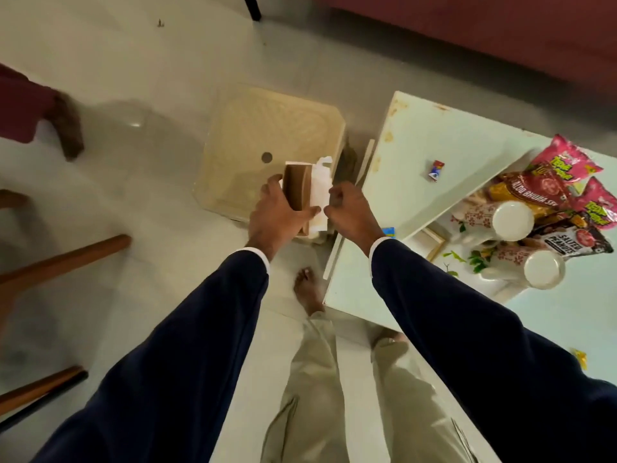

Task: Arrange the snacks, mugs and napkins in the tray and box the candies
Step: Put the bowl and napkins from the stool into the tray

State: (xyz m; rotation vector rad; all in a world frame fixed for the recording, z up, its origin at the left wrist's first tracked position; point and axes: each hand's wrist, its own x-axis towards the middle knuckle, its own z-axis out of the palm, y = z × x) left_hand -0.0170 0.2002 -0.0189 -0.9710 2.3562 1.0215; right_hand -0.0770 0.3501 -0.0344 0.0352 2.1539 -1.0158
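Head view: left hand [275, 217] gripping small box [300, 198] over cream stool [267, 128]; right hand [350, 212] curled, apparently pinching its white edge. Snacks [547, 192], mugs [512, 218] in tray [434, 243] on counter [417, 155]; candy [436, 170] loose.

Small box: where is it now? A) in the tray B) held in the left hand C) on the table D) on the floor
B: the left hand grips the small box in the air beside the table, not resting on anything.
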